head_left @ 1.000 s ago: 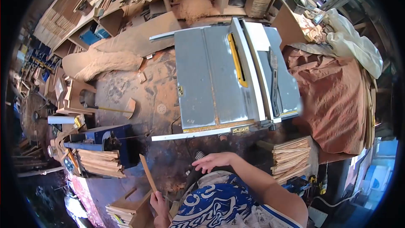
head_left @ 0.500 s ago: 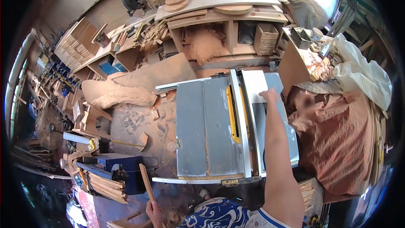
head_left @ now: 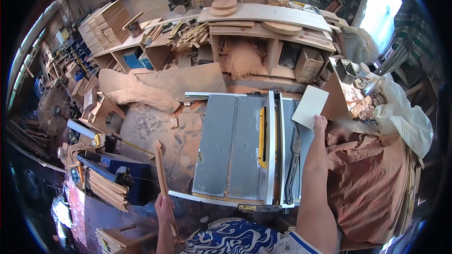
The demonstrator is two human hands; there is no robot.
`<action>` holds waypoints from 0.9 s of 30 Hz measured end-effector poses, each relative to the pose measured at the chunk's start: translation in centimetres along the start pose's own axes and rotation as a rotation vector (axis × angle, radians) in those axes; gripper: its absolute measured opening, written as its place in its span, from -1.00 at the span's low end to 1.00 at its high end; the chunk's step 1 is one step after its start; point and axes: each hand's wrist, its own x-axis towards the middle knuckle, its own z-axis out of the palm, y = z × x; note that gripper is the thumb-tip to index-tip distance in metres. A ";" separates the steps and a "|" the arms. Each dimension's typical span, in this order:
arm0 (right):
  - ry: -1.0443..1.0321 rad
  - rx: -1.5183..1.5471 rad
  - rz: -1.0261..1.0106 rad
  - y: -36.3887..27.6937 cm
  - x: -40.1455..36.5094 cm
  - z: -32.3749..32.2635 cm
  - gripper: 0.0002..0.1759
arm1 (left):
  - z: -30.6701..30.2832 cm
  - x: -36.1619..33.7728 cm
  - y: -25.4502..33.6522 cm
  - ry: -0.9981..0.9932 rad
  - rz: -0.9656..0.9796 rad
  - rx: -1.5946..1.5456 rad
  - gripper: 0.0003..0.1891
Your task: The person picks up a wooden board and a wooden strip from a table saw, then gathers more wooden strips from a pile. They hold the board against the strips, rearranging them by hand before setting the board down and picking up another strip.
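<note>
Head view: we are holding a piece in each hand. Our left hand (head_left: 163, 208) is wrapping its fingers around a long, narrow wooden strip (head_left: 161, 171), which is standing out above the grip at a slight tilt and also showing below it. The strip is crossing the left end of the white front rail (head_left: 202, 200) in our line of sight; we are not able to tell whether the two are touching.

Our right hand (head_left: 320, 123) is reaching farther out, pinching a pale rectangular panel (head_left: 310, 105) by its near right corner. The panel is slanting up and left from that grip, over the far right part of the grey table saw (head_left: 214, 148); we are not able to tell whether its lower edge is resting there.

Left of the right-hand grip, the yellow throat plate (head_left: 262, 153) is lying beside the long white fence (head_left: 271, 160). Nearer to us than that grip, a long black slotted tool (head_left: 292, 167) is lying on the tabletop. Just right of the right forearm, a dusty reddish-brown sheet (head_left: 369, 183) is hanging in folds. Left of the left-hand grip, rough wooden slats (head_left: 107, 191) are lying stacked.
</note>
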 end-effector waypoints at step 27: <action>-0.483 0.895 0.156 -15.5 -86.7 -16.0 -0.41 | -3.2 -11.3 10.3 -1.024 -0.302 -0.623 -0.63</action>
